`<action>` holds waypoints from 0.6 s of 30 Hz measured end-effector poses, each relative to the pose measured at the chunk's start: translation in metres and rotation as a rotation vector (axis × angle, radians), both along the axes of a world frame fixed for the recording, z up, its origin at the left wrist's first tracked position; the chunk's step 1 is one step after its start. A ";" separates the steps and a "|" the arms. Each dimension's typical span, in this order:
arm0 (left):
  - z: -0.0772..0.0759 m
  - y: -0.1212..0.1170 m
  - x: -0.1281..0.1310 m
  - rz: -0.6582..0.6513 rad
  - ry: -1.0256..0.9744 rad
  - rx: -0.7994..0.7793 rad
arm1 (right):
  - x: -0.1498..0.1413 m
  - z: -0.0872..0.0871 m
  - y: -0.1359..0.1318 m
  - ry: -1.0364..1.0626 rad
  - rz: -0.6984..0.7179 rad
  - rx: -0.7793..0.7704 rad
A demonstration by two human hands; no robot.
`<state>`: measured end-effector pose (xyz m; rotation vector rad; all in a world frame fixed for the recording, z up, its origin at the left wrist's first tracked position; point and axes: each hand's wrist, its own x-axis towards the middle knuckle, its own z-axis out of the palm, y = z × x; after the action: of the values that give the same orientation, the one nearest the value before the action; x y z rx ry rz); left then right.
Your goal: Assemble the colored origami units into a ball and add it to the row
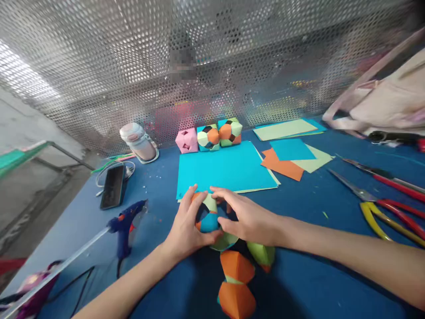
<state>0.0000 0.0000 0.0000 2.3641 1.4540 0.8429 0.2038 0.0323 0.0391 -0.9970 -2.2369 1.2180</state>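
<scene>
Both hands close round a folded paper ball [210, 217] of orange, pale green and blue facets on the blue table [299, 274]. My left hand [187, 226] cups its left side, fingers curled over the top. My right hand [244, 219] covers its right side, fingertips pressing on top. A chain of similar paper units lies just in front: an orange piece [236, 266], a second orange piece [235, 301] and a green piece [262, 253].
A cyan sheet [229, 170] lies behind the hands, with three finished paper cubes [209, 137] beyond it. Loose coloured sheets [292, 157] and scissors [381, 197] are to the right, a blue glue gun [126, 223], phone [113, 186] and bottle [137, 141] to the left. A perforated metal wall [212, 62] stands behind.
</scene>
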 end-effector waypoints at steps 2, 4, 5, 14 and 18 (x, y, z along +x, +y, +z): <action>0.001 0.000 -0.004 0.007 0.003 -0.022 | -0.001 0.000 0.002 0.045 -0.012 -0.024; 0.002 0.001 -0.007 0.006 0.004 -0.025 | -0.002 -0.001 0.003 0.085 -0.025 -0.050; 0.002 0.001 -0.008 0.004 0.004 -0.018 | -0.003 -0.001 0.003 0.105 -0.032 -0.064; 0.001 0.009 -0.011 -0.061 -0.014 0.116 | -0.004 -0.007 0.004 0.138 -0.088 -0.132; 0.002 0.010 -0.009 -0.068 0.015 0.188 | -0.005 -0.011 0.005 0.167 -0.087 -0.159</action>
<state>-0.0091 0.0105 0.0023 2.5446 1.3442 0.9861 0.1987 0.0373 0.0284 -1.0002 -1.9741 1.4036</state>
